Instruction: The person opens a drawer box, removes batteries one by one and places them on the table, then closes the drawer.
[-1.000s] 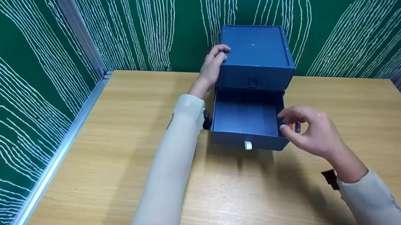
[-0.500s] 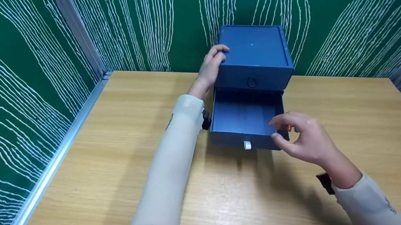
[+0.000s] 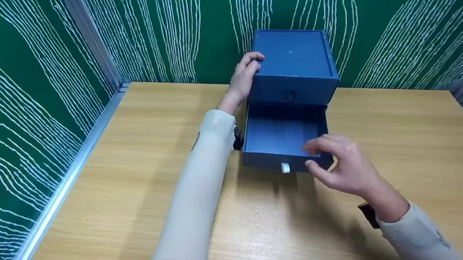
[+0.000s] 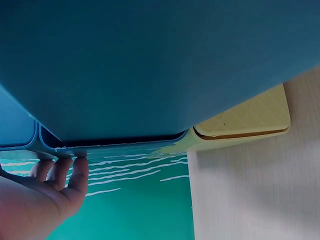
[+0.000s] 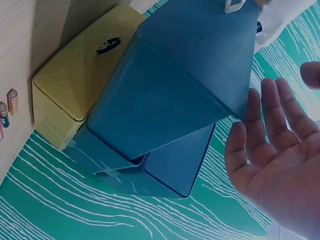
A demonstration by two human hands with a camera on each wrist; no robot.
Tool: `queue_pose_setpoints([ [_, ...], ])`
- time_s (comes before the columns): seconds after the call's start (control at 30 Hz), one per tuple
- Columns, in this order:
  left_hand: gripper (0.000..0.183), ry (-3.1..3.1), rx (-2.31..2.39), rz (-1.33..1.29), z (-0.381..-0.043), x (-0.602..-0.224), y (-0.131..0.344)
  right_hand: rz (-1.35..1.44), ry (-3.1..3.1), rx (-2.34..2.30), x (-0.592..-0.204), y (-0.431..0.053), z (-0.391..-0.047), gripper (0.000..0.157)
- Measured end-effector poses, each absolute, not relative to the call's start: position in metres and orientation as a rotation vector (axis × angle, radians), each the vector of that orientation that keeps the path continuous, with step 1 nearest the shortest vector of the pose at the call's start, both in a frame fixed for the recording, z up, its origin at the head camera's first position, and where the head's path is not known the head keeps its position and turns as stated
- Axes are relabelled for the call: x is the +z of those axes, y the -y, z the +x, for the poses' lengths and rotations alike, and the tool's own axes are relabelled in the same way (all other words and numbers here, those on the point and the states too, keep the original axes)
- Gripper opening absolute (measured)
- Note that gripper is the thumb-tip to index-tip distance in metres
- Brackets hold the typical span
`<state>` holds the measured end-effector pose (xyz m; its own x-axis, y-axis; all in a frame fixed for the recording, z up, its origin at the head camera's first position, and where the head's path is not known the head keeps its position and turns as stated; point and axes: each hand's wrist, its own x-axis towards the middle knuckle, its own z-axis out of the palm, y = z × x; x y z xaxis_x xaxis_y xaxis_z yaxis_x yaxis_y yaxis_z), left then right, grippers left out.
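Note:
A blue drawer unit (image 3: 292, 54) stands against the back wall, with its middle drawer (image 3: 281, 136) pulled far out and a white loop tab (image 3: 285, 167) on the drawer's front. Nothing shows in the visible part of the drawer. My left hand (image 3: 244, 75) rests on the unit's upper left edge; in the left wrist view several fingertips (image 4: 79, 162) touch its side. My right hand (image 3: 343, 164) is at the drawer's front right corner, thumb and fingers spread apart and holding nothing. The right wrist view shows its fingers (image 5: 270, 100) extended close to the drawer's corner.
Below the open drawer sits a yellow drawer (image 5: 87, 65) with a dark loop handle (image 5: 109, 46), closed. Small batteries (image 5: 13, 101) lie on the wooden table (image 3: 95, 211) to the unit's right, hidden from the head view. Green walls (image 3: 213, 25) with white lines border the table.
My right hand has moved left and slightly toward me, from the drawer's right side to its front corner. Batteries seen earlier beside it are now covered. The left hand stays still.

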<state>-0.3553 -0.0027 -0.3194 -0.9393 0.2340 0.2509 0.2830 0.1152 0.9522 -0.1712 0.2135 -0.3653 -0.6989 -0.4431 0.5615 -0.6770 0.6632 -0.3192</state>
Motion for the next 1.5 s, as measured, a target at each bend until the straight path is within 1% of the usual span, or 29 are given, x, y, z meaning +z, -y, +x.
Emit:
queue_pose_setpoints([
  [0.3, 0.025, 2.321, -2.003, -0.524, -0.375, -0.336, 0.002, 0.920, 2.403, 0.752, -0.369, -0.208, -0.168, 0.021],
  [0.5, 0.025, 2.311, -1.991, -0.524, -0.379, -0.337, 0.000, 0.952, 2.359, 0.733, -0.370, -0.205, -0.166, 0.019],
  [0.57, 0.025, 2.318, -1.995, -0.516, -0.378, -0.337, 0.000, 0.974, 2.344, 0.719, -0.370, -0.204, -0.165, 0.019],
  [0.8, 0.029, 2.336, -2.002, -0.515, -0.354, -0.319, 0.004, 1.021, 2.322, 0.703, -0.376, -0.196, -0.162, 0.016],
  [1.07, 0.028, 2.338, -1.992, -0.521, -0.354, -0.318, 0.002, 1.030, 2.363, 0.660, -0.384, -0.189, -0.161, 0.013],
  [1.5, 0.028, 2.376, -1.999, -0.477, -0.352, -0.318, 0.002, 0.950, 2.575, 0.589, -0.396, -0.181, -0.160, 0.017],
])
